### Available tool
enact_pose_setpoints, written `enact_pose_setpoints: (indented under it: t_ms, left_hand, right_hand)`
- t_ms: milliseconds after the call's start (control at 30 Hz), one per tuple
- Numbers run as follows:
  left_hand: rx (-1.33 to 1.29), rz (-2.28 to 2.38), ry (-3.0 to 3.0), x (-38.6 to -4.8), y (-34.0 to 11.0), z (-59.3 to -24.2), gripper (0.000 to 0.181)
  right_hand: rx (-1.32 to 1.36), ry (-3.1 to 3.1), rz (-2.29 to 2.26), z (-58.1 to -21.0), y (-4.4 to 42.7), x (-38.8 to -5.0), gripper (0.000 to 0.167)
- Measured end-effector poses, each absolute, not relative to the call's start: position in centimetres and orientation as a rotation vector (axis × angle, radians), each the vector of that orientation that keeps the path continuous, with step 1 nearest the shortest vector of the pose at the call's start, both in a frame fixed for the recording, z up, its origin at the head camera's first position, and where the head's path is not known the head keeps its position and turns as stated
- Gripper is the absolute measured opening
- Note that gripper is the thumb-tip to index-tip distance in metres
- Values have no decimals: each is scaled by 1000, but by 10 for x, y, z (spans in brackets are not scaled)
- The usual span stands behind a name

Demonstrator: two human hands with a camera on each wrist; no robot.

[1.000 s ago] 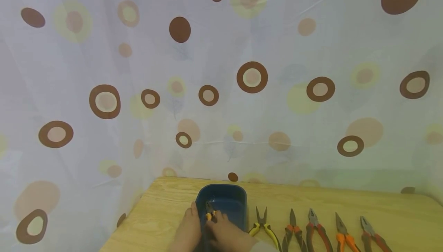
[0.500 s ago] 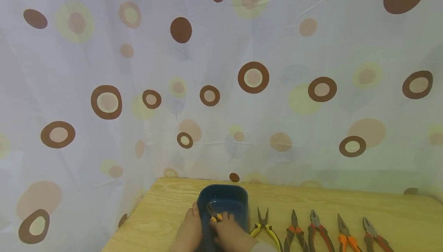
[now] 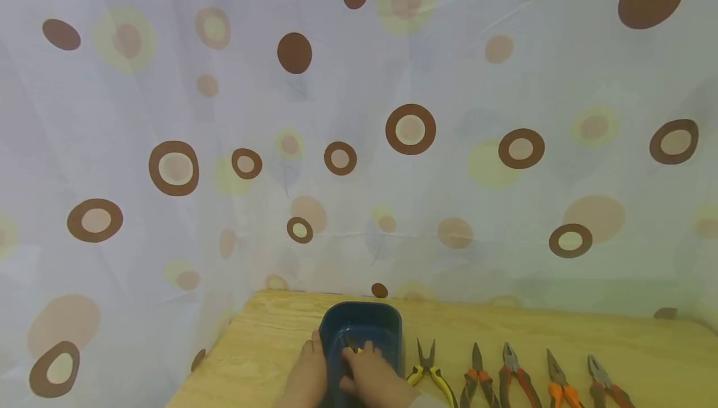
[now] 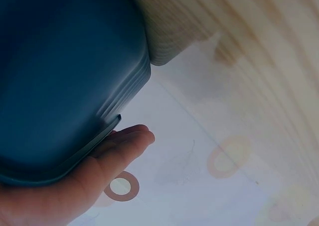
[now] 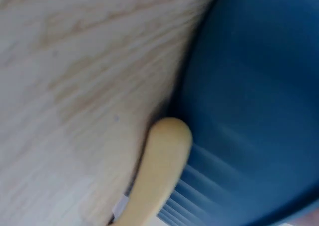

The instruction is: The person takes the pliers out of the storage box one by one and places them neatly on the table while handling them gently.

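A dark blue bin [image 3: 361, 309] stands on the table. My left hand [image 3: 308, 367] rests along its left wall; in the left wrist view, the straight fingers [image 4: 119, 151] lie against the outside. Inside the bin my right hand [image 3: 373, 374] holds a pair of pliers with yellow-orange handles [image 3: 352, 350]. Only the dark pliers head and a bit of handle show past the fingers. Close to the bin's right side lie yellow-handled long-nose pliers [image 3: 426, 358]; one of their handles [image 5: 159, 171] fills the foreground of the right wrist view.
Several more pliers lie in a row to the right, among them orange-and-dark ones [image 3: 477, 367], red-handled ones [image 3: 510, 361] and orange long-nose ones [image 3: 555, 370]. A spotted curtain [image 3: 449, 184] hangs behind the wooden table [image 3: 269, 327].
My right hand and the pliers have shifted rightward in the bin. The pliers have tilted, and more of them is hidden by the hand. The left hand stays against the wall.
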State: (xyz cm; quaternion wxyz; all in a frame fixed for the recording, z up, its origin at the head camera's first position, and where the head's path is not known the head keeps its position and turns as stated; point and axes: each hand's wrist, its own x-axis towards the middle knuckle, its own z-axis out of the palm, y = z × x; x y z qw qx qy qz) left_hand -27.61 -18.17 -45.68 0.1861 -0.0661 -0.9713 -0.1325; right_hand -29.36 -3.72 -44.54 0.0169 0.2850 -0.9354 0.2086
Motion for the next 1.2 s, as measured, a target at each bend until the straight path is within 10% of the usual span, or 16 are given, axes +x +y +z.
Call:
enact_pose_setpoints:
  t_ms: [1200]
  left_hand:
    - [-200,-427,-2755,-276,-181,-458,62]
  right_hand:
    - [482,-2663,1372,-394,47,-255,26]
